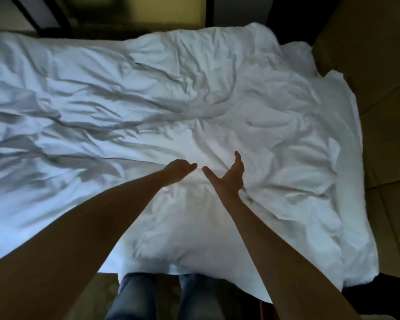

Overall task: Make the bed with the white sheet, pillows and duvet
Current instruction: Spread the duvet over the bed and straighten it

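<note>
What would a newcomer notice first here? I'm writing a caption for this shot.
The rumpled white duvet fills most of the frame, creased all over. Two bare arms reach over it mid-frame, the left hand loosely curled and the right hand spread open. Blue jeans show at the bottom edge.

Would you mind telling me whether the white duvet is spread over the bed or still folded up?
Spread out but rumpled: the white duvet covers the bed edge to edge, creased throughout.
</note>
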The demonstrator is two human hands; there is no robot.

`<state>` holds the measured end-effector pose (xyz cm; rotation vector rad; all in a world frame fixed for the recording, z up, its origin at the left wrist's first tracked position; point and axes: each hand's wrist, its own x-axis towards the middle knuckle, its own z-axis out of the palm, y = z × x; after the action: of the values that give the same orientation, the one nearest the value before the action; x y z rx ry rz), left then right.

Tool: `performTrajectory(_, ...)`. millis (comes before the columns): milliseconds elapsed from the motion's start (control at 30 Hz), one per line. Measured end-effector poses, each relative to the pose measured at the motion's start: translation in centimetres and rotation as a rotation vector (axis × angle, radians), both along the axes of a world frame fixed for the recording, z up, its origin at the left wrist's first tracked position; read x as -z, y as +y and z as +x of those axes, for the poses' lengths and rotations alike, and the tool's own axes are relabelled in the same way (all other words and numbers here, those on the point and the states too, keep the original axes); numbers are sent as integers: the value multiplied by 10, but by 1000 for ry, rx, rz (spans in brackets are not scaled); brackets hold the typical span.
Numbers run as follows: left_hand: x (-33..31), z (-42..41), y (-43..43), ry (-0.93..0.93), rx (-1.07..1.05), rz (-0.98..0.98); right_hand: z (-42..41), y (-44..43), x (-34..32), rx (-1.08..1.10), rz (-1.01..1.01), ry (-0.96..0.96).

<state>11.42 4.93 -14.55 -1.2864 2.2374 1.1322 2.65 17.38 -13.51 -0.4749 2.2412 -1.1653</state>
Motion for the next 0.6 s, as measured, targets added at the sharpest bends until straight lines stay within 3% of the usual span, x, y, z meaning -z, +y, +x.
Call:
performTrajectory(300,33,252,-71,254,-845,177,164,-56,30,-100,145,-231)
performTrajectory(467,58,401,-98,159,-1034,277,289,-104,56,2,164,-640)
performTrajectory(600,95,517,-108,16,-1235,319,378,-113,99,206,276,-619)
